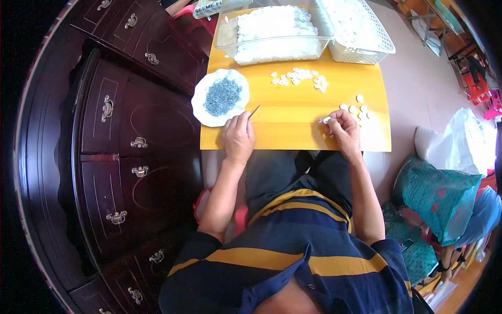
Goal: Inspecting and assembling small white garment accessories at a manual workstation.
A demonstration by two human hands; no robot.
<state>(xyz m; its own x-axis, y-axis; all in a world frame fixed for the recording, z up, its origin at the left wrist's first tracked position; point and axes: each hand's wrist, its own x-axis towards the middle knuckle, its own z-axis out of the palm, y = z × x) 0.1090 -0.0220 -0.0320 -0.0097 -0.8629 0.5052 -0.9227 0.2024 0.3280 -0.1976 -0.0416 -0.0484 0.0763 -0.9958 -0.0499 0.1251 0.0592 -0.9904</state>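
My left hand (pixel 239 139) rests at the front left of the yellow table, its fingers closed on a thin pointed stick (pixel 254 111). Just beyond it stands a white scalloped plate (pixel 200 107) heaped with small dark grey metal pins (pixel 223 97), perhaps nails. Over the front right of the table, my right hand (pixel 345 135) pinches a small white plastic piece (pixel 324 120) between thumb and fingertips. Several white round discs (pixel 353 109) lie beside that hand. A loose cluster of small white plastic pieces (pixel 298 76) is scattered farther back, between the two hands.
At the table's (pixel 282 137) far side stand a clear plastic bin (pixel 225 36) and a white perforated basket (pixel 366 54), both full of white pieces. A dark wooden cabinet (pixel 141 115) runs along the left. Teal bags (pixel 436 193) and a white bag (pixel 457 141) are on the right.
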